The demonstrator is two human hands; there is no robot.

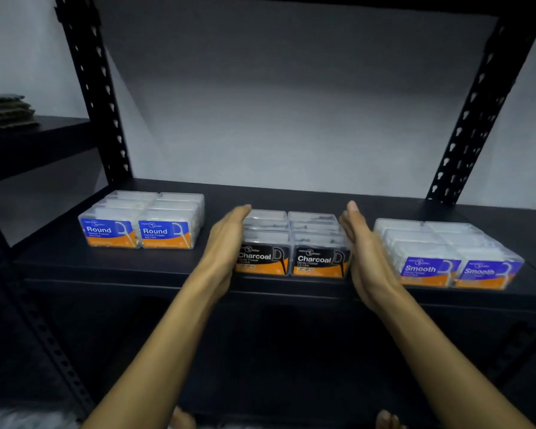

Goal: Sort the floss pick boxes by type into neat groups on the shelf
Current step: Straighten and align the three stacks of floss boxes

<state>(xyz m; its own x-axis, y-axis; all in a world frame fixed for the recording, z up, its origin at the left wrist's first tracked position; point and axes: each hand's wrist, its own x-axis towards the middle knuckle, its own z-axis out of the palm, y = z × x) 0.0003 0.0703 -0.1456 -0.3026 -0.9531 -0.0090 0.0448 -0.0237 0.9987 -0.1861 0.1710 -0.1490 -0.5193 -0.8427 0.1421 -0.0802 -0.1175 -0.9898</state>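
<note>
Shelf [291, 193]: black metal, three groups set in a row along the near edge.
Round boxes [141, 221]: far left, clear plastic, blue and orange labels.
Charcoal boxes [294, 243]: centre, black and orange labels, packed two wide.
Smooth boxes [449, 253]: right, purple-blue labels, slightly blurred.
Left hand [226, 243]: held flat and open against the Charcoal group's left side.
Right hand [365, 252]: flat and open at its right side; contact seems likely.

Two bare forearms, sleeveless, left hand [226, 243] and right hand [365, 252] ungloved, ringless.
</note>
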